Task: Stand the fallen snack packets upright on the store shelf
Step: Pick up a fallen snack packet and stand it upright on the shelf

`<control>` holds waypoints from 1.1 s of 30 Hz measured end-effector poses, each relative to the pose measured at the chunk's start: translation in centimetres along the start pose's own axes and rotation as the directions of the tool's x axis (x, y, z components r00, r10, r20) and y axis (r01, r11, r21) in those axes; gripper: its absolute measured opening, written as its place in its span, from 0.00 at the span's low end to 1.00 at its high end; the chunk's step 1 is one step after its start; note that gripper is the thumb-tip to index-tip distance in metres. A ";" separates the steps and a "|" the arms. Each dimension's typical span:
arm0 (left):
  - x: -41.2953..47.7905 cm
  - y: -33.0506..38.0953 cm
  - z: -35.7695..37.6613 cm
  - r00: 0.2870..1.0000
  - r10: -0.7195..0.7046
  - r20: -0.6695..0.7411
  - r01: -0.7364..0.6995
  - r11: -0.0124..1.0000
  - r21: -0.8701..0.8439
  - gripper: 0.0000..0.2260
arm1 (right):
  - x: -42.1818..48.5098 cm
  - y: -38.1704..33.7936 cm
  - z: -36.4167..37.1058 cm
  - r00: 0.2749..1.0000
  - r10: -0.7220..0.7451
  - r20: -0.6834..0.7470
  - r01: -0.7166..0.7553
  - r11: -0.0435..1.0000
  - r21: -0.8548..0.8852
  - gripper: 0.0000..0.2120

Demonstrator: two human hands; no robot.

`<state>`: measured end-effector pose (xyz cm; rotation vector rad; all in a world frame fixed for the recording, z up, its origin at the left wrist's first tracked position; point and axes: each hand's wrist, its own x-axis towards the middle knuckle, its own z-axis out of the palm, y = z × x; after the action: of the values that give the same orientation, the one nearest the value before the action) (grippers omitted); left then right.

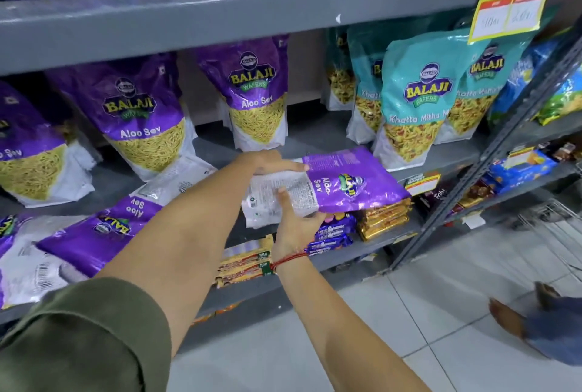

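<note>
A purple Aloo Sev packet (346,182) lies flat at the front edge of the grey middle shelf (441,158), its print upside down to me. My left hand (271,163) rests on its far white end. My right hand (294,218) grips its near white end from below. Another fallen Aloo Sev packet (104,228) lies flat to the left, partly hidden by my left arm. Behind them, three purple Aloo Sev packets (148,121) stand upright.
Teal Khatta Mitha packets (412,102) stand upright at the right of the shelf. A yellow price tag (510,4) hangs from the shelf above. Biscuit packs (333,231) fill the lower shelf. A person's foot (516,316) and a wire basket (554,224) are on the tiled floor.
</note>
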<state>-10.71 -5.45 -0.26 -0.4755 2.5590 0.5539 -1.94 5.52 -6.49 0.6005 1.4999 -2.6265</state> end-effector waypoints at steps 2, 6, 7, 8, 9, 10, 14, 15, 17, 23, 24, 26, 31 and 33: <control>-0.5 -1.4 0.5 0.999 0.019 0.039 -0.013 0.987 -0.158 0.49 | -0.6 0.3 -0.1 0.998 -0.061 0.016 0.062 0.998 -0.012 0.39; -2.6 -2.8 0.9 0.983 0.143 0.117 -0.084 0.911 -0.404 0.31 | -1.3 0.3 0.1 0.987 -0.122 0.100 0.134 0.984 -0.118 0.38; -3.0 -3.1 0.8 0.985 0.148 0.092 -0.090 0.884 -0.459 0.28 | -1.0 0.2 0.1 0.982 -0.142 0.128 0.161 0.975 -0.154 0.36; -3.4 -3.5 0.8 0.985 0.160 0.060 -0.108 0.852 -0.512 0.26 | -0.6 -0.1 0.1 0.973 -0.161 0.165 0.188 0.968 -0.167 0.35; -3.7 -3.9 0.8 0.989 0.149 0.012 -0.117 0.821 -0.559 0.27 | -0.2 -0.4 0.0 0.961 -0.178 0.210 0.213 0.964 -0.160 0.34; -4.0 -4.3 0.8 0.990 0.135 -0.043 -0.133 0.785 -0.605 0.33 | 0.3 -0.8 -0.1 0.947 -0.187 0.262 0.232 0.960 -0.154 0.34; -4.7 -5.0 0.8 0.962 -0.056 -0.266 -0.161 0.669 -0.726 0.45 | 2.5 -3.7 0.4 0.853 -0.202 0.480 0.335 0.919 -0.207 0.33; -4.7 -5.3 0.6 0.950 -0.051 -0.309 -0.210 0.629 -0.748 0.43 | 3.2 -4.6 0.9 0.821 -0.199 0.534 0.358 0.909 -0.212 0.33; -5.0 -5.4 0.4 0.906 -0.038 -0.421 -0.341 0.522 -0.782 0.33 | 4.7 -6.3 2.0 0.760 -0.192 0.621 0.412 0.881 -0.231 0.32; -6.0 -5.0 0.4 0.760 -0.118 -0.640 -0.545 0.422 -0.725 0.20 | 9.2 -9.9 4.8 0.577 -0.089 0.812 0.619 0.697 -0.363 0.30; -6.0 -5.3 0.5 0.741 -0.144 -0.656 -0.547 0.438 -0.713 0.20 | 9.6 -10.1 5.0 0.568 -0.085 0.819 0.626 0.691 -0.362 0.29; -6.0 -6.0 0.4 0.719 -0.157 -0.677 -0.570 0.423 -0.704 0.19 | 10.3 -10.3 4.9 0.578 -0.095 0.810 0.578 0.748 -0.325 0.24; -7.0 -5.6 -2.6 0.716 -0.135 -0.685 -0.624 0.316 -0.715 0.24 | 11.3 -12.7 5.5 0.631 -0.066 0.773 0.400 0.881 -0.251 0.13; -7.8 -4.9 -4.1 0.741 -0.086 -0.666 -0.612 0.322 -0.722 0.16 | 11.3 -13.6 6.2 0.651 -0.035 0.758 0.327 0.914 -0.239 0.09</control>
<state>-3.74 -9.78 5.65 -0.6084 2.6044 2.4702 -17.53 9.02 3.36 -0.6427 1.6882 -2.1360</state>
